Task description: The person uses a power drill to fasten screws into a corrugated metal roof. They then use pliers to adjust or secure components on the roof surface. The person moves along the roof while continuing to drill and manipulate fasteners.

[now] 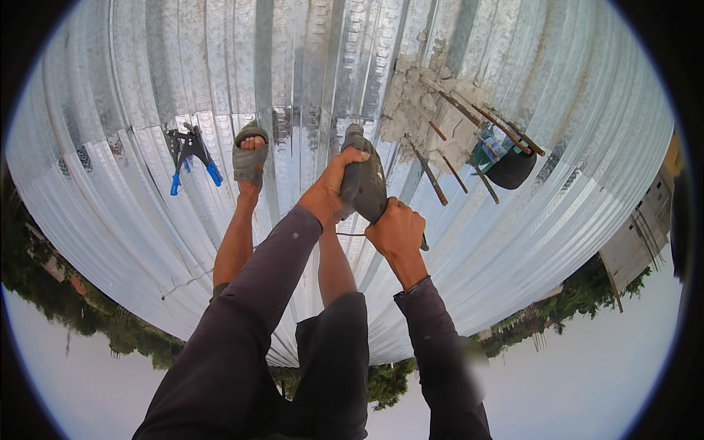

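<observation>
Both my hands are on a dark grey power drill (364, 183), its nose pointing down at the corrugated metal sheets (308, 81). Around the drill's body, near the chuck, my left hand (330, 183) is closed with the thumb over the top. My right hand (397, 231) grips the rear handle, fingers wrapped round it. The tip meets the metal close to a seam where two sheets overlap; whether a bit has gone in is hidden. A thin cord (350, 235) shows behind the drill.
A blue-handled hand riveter (192, 155) lies left of my sandalled foot (251, 155). To the right, rusty rebar (429, 173) sticks up from broken concrete (418, 103), beside a black container (513, 169) and a plastic bottle (493, 145). A loose wire (183, 284) lies at left.
</observation>
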Action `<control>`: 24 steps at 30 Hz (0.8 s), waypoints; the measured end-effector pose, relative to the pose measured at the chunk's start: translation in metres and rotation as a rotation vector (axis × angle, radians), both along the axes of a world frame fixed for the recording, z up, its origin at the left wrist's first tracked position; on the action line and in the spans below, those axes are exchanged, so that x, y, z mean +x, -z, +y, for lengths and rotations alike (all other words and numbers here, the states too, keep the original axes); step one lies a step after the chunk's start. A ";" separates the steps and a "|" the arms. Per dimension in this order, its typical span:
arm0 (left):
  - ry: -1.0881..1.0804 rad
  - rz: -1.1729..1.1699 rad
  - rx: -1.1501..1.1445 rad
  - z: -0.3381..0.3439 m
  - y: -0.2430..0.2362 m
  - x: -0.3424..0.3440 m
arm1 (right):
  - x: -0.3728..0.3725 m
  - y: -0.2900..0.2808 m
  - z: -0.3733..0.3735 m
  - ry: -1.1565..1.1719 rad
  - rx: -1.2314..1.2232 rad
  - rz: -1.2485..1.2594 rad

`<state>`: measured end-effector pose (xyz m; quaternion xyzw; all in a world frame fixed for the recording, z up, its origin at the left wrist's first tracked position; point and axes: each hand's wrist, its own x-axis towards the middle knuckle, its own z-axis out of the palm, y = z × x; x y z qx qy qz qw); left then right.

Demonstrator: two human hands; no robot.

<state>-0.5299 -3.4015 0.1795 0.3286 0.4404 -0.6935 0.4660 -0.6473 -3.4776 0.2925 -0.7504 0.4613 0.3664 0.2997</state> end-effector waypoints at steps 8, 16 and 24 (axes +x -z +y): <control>0.096 -0.065 0.043 -0.004 -0.005 -0.018 | -0.035 0.008 0.020 0.118 -0.030 -0.027; 0.008 -0.012 0.001 0.004 -0.003 -0.003 | -0.013 0.004 0.012 -0.005 -0.018 0.032; 0.356 -0.037 0.077 -0.033 -0.017 0.030 | 0.021 -0.005 -0.016 0.080 0.023 0.121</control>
